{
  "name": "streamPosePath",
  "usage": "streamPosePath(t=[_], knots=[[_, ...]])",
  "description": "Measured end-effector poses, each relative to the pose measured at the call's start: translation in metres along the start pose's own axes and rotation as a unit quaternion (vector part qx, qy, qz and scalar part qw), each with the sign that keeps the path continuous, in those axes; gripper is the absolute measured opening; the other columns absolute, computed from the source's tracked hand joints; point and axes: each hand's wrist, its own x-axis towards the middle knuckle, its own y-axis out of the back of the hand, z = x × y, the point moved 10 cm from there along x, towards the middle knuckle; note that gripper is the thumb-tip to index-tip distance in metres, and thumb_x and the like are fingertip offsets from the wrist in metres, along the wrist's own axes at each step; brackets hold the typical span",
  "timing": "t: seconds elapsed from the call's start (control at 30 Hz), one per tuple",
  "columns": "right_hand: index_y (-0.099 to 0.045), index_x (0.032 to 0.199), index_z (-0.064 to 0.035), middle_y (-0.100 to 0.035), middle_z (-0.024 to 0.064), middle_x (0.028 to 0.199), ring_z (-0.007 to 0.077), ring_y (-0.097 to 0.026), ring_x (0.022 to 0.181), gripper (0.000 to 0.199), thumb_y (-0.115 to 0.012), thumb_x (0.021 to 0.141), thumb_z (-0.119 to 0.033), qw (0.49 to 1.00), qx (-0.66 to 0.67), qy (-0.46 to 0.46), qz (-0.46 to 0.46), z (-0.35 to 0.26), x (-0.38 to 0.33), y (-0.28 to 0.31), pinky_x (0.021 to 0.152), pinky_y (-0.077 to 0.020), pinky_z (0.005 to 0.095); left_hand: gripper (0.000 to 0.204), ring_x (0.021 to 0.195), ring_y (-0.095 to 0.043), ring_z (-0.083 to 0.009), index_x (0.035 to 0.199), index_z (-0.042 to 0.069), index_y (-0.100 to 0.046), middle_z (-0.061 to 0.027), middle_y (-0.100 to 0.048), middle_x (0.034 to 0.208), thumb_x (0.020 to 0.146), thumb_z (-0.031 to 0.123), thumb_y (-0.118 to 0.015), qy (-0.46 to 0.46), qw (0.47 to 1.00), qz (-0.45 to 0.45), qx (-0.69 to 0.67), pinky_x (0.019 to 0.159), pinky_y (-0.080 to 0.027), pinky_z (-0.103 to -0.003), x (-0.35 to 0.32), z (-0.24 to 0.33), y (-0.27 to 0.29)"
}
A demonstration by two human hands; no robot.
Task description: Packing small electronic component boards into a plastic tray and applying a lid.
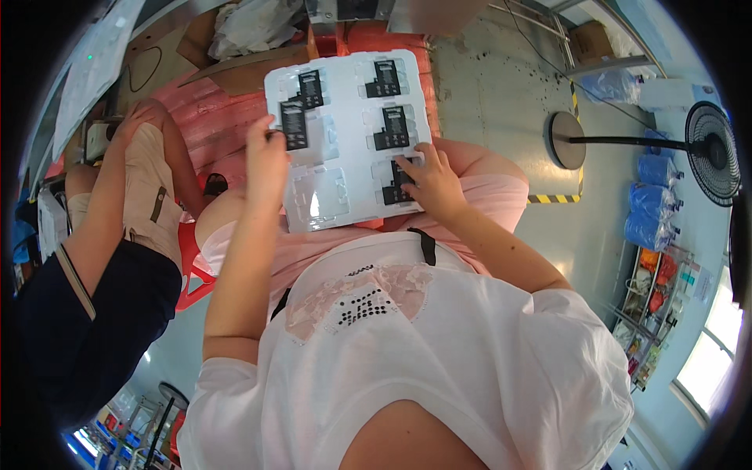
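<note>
A white moulded plastic tray (pixel 351 141) rests across my lap. Black flat stepped batteries lie in several of its pockets, such as the top right one (pixel 384 80). At the tray's left side my left hand (pixel 265 160), slightly blurred, has its fingertips at the edge of a battery (pixel 293 124), which sits askew and overlaps the battery (pixel 311 88) above it. My right hand (pixel 435 182) bends its fingers and thumb over the lower right battery (pixel 389 194), partly covering it. The lower left pocket (pixel 319 196) holds no battery.
Pink wrapped material (pixel 207 125) lies beyond and left of the tray. Another person (pixel 117 258) sits close at my left. To the right stand a black fan (pixel 711 149) on a round base, blue water bottles (pixel 652 211) and a loaded shelf (pixel 654 301).
</note>
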Motion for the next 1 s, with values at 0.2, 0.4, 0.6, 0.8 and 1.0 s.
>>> streamPosePath(t=[0.2,0.4,0.6,0.8,1.0], knots=[[-0.06,0.11,-0.0141,-0.038,0.0142,0.129,0.036,-0.042,0.107,0.042,-0.069,0.07,-0.017,0.997,-0.036,0.043,0.06,-0.007,-0.021,-0.003,0.089,-0.0386,0.0448,0.037,0.091,-0.053,-0.0287,0.116,-0.002,-0.047,-0.0175,-0.054,0.096,0.08,0.003,-0.056,-0.173,0.955,0.087,0.223,0.082,-0.042,-0.037,-0.01,-0.014,-0.023],[-0.059,0.11,-0.0107,-0.038,0.0181,0.128,0.038,-0.04,0.11,0.037,-0.064,0.073,-0.013,0.997,-0.008,0.038,0.064,-0.003,-0.027,0.001,0.092,-0.0373,0.0445,0.04,0.078,-0.058,-0.0264,0.111,-0.002,-0.053,-0.0159,-0.06,0.089,0.074,0.005,-0.065,-0.171,0.939,0.002,0.297,0.071,-0.047,-0.035,-0.005,-0.014,-0.019],[-0.056,0.113,-0.0095,-0.039,0.0212,0.125,0.0389,-0.041,0.109,0.041,-0.065,0.073,-0.01,0.994,0.039,0.029,0.093,-0.003,-0.005,0.018,0.092,-0.0374,0.0448,0.041,0.08,-0.061,-0.0286,0.11,0.0,-0.054,-0.0154,-0.061,0.088,0.071,0.007,-0.068,-0.08,0.967,-0.077,0.229,0.071,-0.049,-0.036,0.005,-0.031,-0.018],[-0.055,0.11,-0.0064,-0.04,0.0213,0.122,0.0368,-0.043,0.108,0.039,-0.068,0.073,-0.013,0.955,0.064,0.119,0.263,-0.044,0.072,0.146,0.09,-0.0389,0.0407,0.06,0.101,-0.052,-0.0308,0.12,0.009,-0.046,-0.0141,-0.049,0.114,0.068,0.019,-0.073,-0.14,0.924,-0.041,0.353,0.079,-0.045,-0.04,-0.014,-0.017,-0.026],[-0.06,0.108,-0.0054,-0.05,0.0172,0.115,0.0302,-0.05,0.104,0.039,-0.061,0.081,-0.034,0.912,0.203,0.068,0.349,-0.022,0.216,0.272,0.087,-0.0413,0.0362,0.112,0.123,-0.029,-0.0424,0.14,0.013,-0.016,-0.0227,-0.027,0.135,0.051,0.031,-0.083,-0.044,0.9,0.066,0.428,0.097,-0.033,-0.048,-0.012,-0.023,0.003]])
